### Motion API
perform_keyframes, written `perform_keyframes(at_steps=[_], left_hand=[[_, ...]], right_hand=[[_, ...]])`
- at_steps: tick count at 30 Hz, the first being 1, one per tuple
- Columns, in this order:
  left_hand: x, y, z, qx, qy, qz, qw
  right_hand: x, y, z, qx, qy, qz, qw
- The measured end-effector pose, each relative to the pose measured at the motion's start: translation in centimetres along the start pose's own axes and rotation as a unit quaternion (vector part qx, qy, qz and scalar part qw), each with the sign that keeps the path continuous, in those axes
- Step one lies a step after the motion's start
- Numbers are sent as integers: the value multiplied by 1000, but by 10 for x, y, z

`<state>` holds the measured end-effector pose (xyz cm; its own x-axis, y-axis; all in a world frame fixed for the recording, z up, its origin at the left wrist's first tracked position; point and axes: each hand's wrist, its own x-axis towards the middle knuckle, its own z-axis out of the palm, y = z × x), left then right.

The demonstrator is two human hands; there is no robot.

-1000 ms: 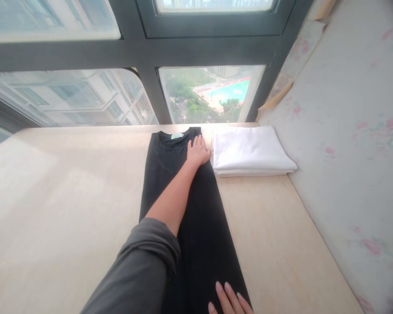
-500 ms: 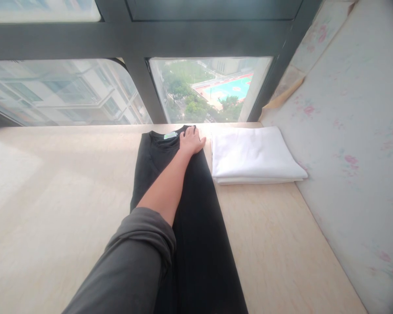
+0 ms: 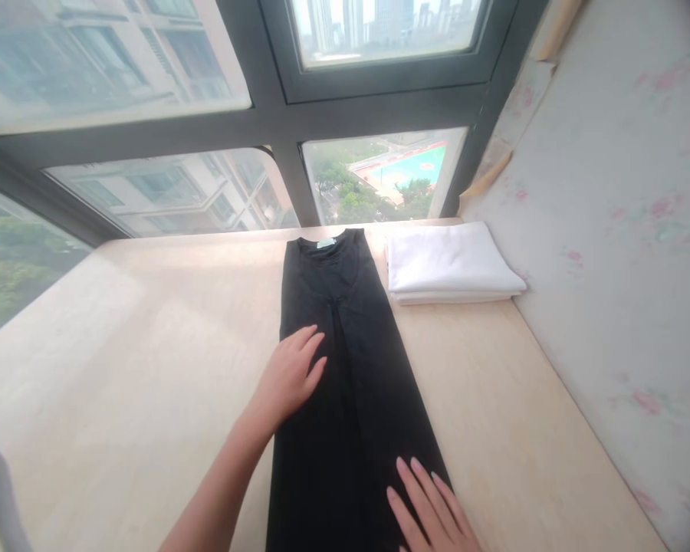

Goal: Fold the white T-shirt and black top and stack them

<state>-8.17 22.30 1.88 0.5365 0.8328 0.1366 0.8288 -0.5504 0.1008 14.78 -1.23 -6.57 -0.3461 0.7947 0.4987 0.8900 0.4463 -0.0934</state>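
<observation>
A black shirt (image 3: pixel 359 345) lies folded into a long strip on the pale surface, its neckline and light label (image 3: pixel 326 244) toward the window. My left hand (image 3: pixel 292 374) is over the left side of the shirt, fingers loosely apart and holding nothing. Lower down on the right, my right hand (image 3: pixel 434 514) is spread open over the shirt's right edge, partly cut off by the bottom of the view. Whether either palm presses on the cloth is hard to tell. The shirt's near end runs out of view.
A folded white cloth (image 3: pixel 454 264) sits right of the shirt, against the floral-papered wall (image 3: pixel 603 291). Grey window frames (image 3: pixel 345 119) rise behind the pale ledge (image 3: pixel 178 368). A curved grey-white object (image 3: pixel 3 491) shows at the lower left.
My left hand has drawn back from the neckline toward me and to the left. My right hand has come into view at the bottom. The view has tilted up.
</observation>
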Motion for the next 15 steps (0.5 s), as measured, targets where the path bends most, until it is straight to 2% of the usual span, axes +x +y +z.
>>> perform_keyframes(at_steps=[4, 7, 9, 11, 15], left_hand=[[-130, 34, 8, 4, 92, 11, 996], [-194, 67, 17, 31, 90, 53, 994], [-219, 83, 19, 60, 73, 72, 993], [-235, 90, 21, 76, 65, 78, 992], [-255, 86, 27, 62, 78, 62, 993]], right_hand=[[7, 2, -22, 0, -51, -14, 999], [5, -1, -29, 25, -94, 4, 995], [2, -3, -33, 47, -105, 19, 993], [-1, -4, -37, 66, -106, 25, 992], [-11, -5, -45, 73, -112, 8, 991]])
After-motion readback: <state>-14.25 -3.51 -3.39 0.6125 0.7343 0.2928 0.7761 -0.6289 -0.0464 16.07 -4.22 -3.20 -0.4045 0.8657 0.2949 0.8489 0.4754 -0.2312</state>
